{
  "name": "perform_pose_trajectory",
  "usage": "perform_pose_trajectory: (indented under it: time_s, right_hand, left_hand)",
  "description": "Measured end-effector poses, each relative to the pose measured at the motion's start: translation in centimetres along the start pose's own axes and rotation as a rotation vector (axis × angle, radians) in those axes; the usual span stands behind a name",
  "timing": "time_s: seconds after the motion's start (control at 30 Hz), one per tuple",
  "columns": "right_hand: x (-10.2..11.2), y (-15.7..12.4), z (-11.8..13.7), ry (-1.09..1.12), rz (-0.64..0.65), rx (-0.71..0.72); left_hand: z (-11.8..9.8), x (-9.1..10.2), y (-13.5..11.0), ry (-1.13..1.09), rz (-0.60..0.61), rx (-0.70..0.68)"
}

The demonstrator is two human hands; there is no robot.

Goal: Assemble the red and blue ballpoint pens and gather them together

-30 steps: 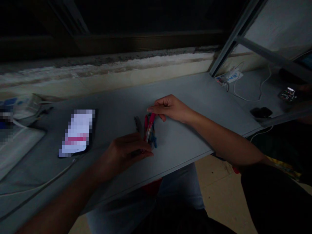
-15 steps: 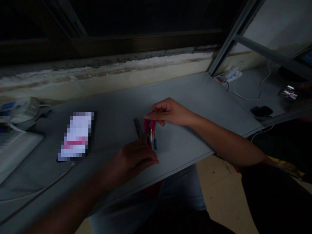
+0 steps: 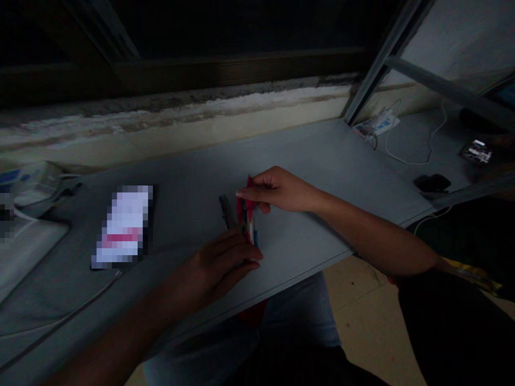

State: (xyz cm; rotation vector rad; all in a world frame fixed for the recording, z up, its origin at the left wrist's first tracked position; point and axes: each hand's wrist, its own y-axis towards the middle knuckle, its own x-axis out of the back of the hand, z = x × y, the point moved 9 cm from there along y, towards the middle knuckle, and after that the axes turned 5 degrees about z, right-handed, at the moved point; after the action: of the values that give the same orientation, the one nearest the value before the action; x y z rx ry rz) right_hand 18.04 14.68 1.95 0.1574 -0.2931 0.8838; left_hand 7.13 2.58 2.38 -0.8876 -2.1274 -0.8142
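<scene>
Over the middle of the grey desk (image 3: pixel 306 161), both my hands are closed around a small bundle of pens (image 3: pixel 250 220) with red ends and clear barrels. My right hand (image 3: pixel 276 188) pinches the red upper ends between thumb and fingers. At the lower ends, my left hand (image 3: pixel 227 257) has its fingers and thumb pressed on the barrels. A blue piece (image 3: pixel 256 237) shows at the bundle's right side; whether it belongs to the bundle I cannot tell. Just left of the bundle lies a dark grey pen (image 3: pixel 226 209), its lower end hidden behind my left hand.
A phone (image 3: pixel 124 225) with a lit, blurred screen lies on the left, a cable (image 3: pixel 116 276) at its lower end. White boxy items (image 3: pixel 36 182) stand at the far left. Past a metal post (image 3: pixel 368 80) are a power strip (image 3: pixel 378 126) and a dark object (image 3: pixel 432 184).
The red upper ends have shifted slightly in my right hand, and one red tip now sticks up above the fingers. My left hand stays at the lower ends.
</scene>
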Motion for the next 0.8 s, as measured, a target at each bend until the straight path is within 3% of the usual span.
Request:
perform_pose_trajectory:
  time_s: [0.47,0.8]
  right_hand:
    - [-0.2,-0.1,-0.2,-0.038,0.0,-0.044]
    - [-1.3,0.4,-0.9,0.088,0.037,-0.021]
  left_hand:
    - [-0.5,-0.1,-0.3,0.099,-0.017,-0.034]
    - [-0.9,0.1,0.1,0.11,-0.04,-0.076]
